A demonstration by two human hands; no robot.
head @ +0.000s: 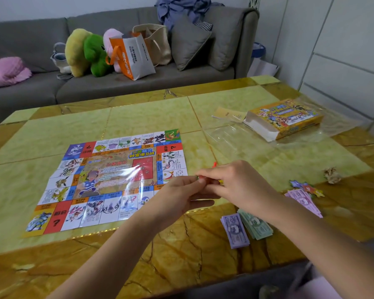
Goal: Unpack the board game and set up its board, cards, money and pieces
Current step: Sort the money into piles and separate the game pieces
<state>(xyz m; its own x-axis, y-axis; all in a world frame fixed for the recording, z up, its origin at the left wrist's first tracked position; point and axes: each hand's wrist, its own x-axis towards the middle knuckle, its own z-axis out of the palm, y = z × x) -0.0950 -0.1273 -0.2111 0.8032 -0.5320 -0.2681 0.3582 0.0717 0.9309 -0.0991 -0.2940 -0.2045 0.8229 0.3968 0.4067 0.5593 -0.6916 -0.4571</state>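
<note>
Pinching small coloured game pieces (203, 178) together, left hand (177, 195) and right hand (235, 180) meet beside the board (108, 180).

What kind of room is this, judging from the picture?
Most likely a home living room: a grey sofa holding plush toys and cushions, with a low marble-patterned table in front where the game board is spread.

Board (108, 182) lies on table (151, 113); box (284, 118) behind and right of board; money stacks (245, 228) right of board, nearer the viewer.
</note>
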